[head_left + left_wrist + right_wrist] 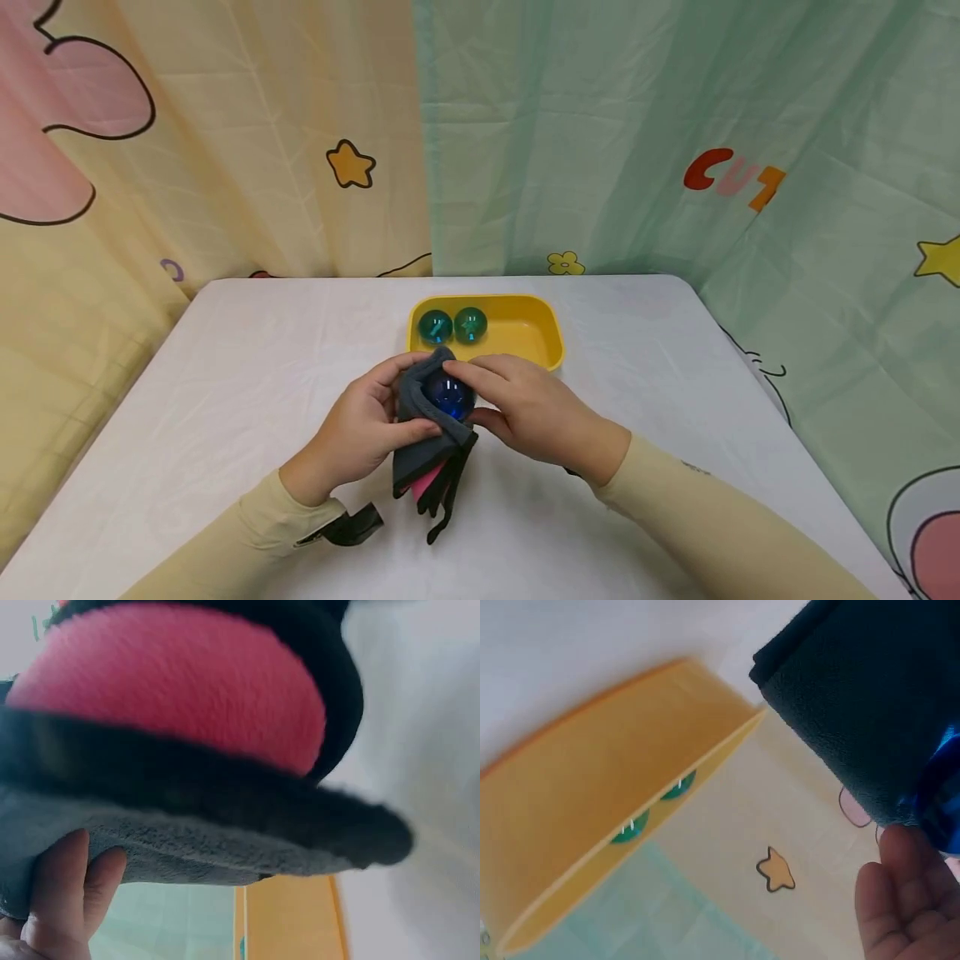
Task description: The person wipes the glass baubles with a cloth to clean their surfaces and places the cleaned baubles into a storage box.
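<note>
A dark grey cloth (424,457) with black edging and a pink patch is bunched in my left hand (365,425), whose thumb lies across its front. Against the cloth sits a clear blue ball (450,395), partly wrapped by it. My right hand (536,408) holds the ball from the right, fingers on top and thumb below. In the left wrist view the pink patch (180,682) fills the upper part, and left fingers (71,881) press the grey side. The right wrist view shows the blue ball (941,796) at the edge, beside right fingers (904,889).
Just beyond the hands stands a yellow tray (553,337) on the white-covered table (300,333). Two green-blue clear balls, a left one (435,327) and a right one (471,325), lie in its left part. Printed curtains (562,125) hang behind and at the sides.
</note>
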The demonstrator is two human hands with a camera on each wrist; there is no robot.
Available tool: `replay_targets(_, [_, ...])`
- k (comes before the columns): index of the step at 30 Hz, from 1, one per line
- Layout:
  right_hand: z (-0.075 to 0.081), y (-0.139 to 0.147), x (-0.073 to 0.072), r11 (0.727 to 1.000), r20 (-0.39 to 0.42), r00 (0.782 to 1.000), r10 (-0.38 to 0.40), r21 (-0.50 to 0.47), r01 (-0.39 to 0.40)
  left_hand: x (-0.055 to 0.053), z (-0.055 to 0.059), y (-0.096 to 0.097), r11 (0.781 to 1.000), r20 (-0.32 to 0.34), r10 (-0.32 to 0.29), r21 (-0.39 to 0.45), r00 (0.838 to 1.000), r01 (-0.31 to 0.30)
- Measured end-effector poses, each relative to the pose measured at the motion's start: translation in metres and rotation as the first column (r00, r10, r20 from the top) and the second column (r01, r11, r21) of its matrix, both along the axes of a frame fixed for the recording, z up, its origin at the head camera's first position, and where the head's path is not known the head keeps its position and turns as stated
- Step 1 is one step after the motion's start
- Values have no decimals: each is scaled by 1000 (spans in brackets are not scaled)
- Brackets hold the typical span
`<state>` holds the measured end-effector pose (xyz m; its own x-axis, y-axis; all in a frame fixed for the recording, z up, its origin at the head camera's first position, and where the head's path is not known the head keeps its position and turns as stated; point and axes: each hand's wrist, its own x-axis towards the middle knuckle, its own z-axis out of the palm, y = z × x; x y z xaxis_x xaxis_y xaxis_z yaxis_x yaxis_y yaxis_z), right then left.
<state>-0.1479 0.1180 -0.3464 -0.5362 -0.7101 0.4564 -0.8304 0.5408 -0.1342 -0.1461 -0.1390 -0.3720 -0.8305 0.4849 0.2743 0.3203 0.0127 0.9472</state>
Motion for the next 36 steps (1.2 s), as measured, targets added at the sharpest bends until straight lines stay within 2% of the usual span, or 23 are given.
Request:
replay_targets(2, [0,-1,-1,1000,82,997,7,-14,-6,0,0,0,999,-21,10,-42,1000,-11])
replay_targets(4, [0,-1,-2,999,213,977,8,-41,0,-1,0,-1,996,-40,26,-84,999,-29])
replay_targets(7, [2,-2,-3,994,402,916,12,-104,32,-3,3,-3,989,-58,55,-132,997,-62])
replay_targets(9, [4,-3,-5,988,482,876,23,-142,52,-3,5,-6,984,-58,78,-159,995,-87])
replay_targets(11, [6,-3,-6,984,533,846,21,-162,78,-3,9,-10,979,-49,96,-175,994,-103])
replay_targets(13, [8,-2,-10,980,563,827,-9,-159,119,-2,13,-16,975,-38,112,-187,993,-118])
replay_targets(16, [11,3,-20,975,563,822,-87,-122,187,-1,22,-29,961,-57,147,-229,988,-156])
replay_targets(18, [11,8,-30,968,553,820,-150,-85,235,-1,29,-41,936,-104,182,-288,978,-204])
replay_targets(21, [9,15,-47,958,541,809,-230,-20,286,-3,38,-59,863,-218,230,-404,948,-303])
replay_targets(23, [8,20,-58,950,544,791,-280,37,310,-7,42,-71,802,-297,246,-472,923,-366])
replay_targets(25, [6,23,-68,941,543,775,-324,98,325,-12,44,-84,740,-361,240,-532,901,-410])
replay_targets(27, [5,26,-76,930,532,765,-364,161,331,-19,45,-95,682,-396,219,-592,892,-430])
replay_targets(29, [4,27,-83,921,516,763,-390,209,329,-25,44,-104,613,-408,192,-661,893,-434])
replay_targets(31, [4,28,-91,914,492,772,-403,251,318,-32,42,-110,538,-395,165,-732,904,-418])
replay_targets(32, [4,28,-94,910,474,780,-409,275,311,-35,40,-111,509,-381,154,-760,912,-403])
replay_targets(34, [4,28,-102,896,444,788,-425,328,299,-41,35,-109,457,-346,129,-811,929,-365])
replay_targets(36, [5,27,-110,875,418,791,-446,388,289,-46,28,-103,425,-311,105,-845,945,-325])
